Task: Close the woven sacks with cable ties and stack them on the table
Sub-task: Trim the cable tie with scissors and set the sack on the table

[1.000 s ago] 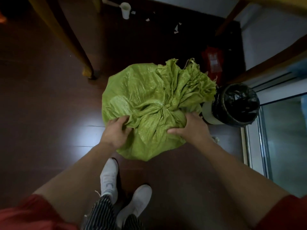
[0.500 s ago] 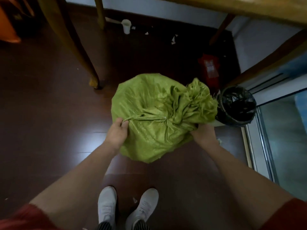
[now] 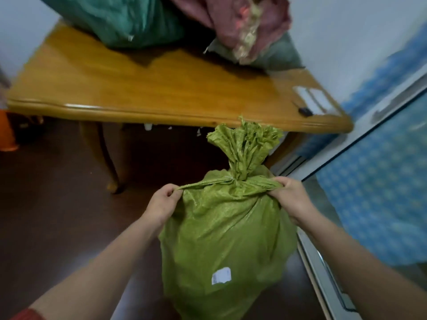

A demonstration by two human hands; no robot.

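A full green woven sack (image 3: 226,232) hangs upright in front of me, its neck bunched tight and its frayed mouth fanning out above. My left hand (image 3: 161,204) grips a fold of fabric at the sack's left shoulder. My right hand (image 3: 292,199) grips a fold at its right shoulder. A white label sits low on the sack's front. The wooden table (image 3: 143,88) stands just beyond the sack. At its back lie a teal sack (image 3: 120,19), a pink sack (image 3: 245,21) and a grey-green sack (image 3: 277,56).
A white packet (image 3: 314,100) and a small black object (image 3: 305,111) lie at the table's right end. A sliding glass door frame (image 3: 323,269) runs along the right. An orange object (image 3: 7,132) stands on the dark floor at far left.
The sack has come up off the floor and now hangs upright between my hands near the table edge. The view has lifted from the floor to the tabletop.
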